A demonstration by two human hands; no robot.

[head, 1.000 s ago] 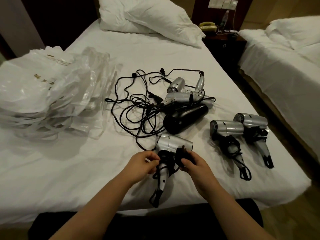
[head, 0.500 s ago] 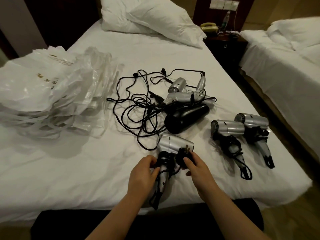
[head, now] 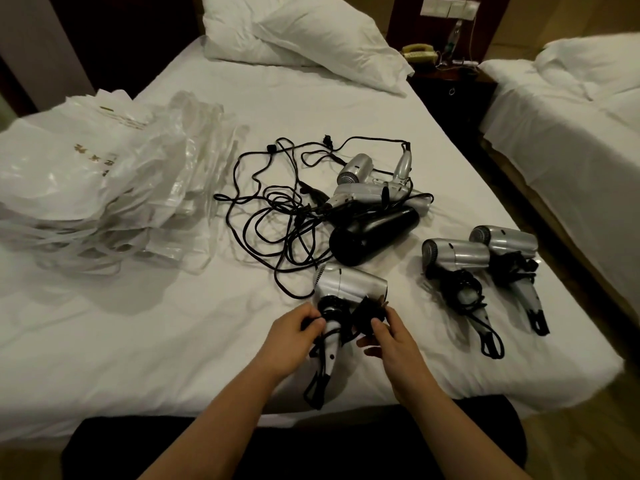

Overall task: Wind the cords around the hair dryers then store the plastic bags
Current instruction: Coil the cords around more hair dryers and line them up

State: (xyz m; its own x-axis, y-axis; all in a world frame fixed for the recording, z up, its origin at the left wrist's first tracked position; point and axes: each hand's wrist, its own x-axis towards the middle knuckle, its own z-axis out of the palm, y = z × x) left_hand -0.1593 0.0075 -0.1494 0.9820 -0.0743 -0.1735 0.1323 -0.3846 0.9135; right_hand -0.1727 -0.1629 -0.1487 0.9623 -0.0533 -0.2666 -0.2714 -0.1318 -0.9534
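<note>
Both hands (head: 294, 336) (head: 389, 336) grip, seemingly, the cord-wound hair dryer (head: 349, 287).

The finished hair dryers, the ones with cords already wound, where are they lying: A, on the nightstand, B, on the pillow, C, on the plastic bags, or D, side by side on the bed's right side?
D: two silver dryers with wrapped cords lie side by side on the bed, right of the hands.

A white-sheeted bed (head: 145, 341) carries everything — a heap of plastic bags (head: 104, 188) at the left, a tangle of black cords (head: 270, 216) mid-bed beside a black hair dryer (head: 374, 237) and unwound silver dryers (head: 370, 181). Two wound silver dryers (head: 485, 261) lie at the right; another silver hair dryer (head: 349, 285) sits near the front edge. Pillows (head: 298, 32) rest at the head.
</note>
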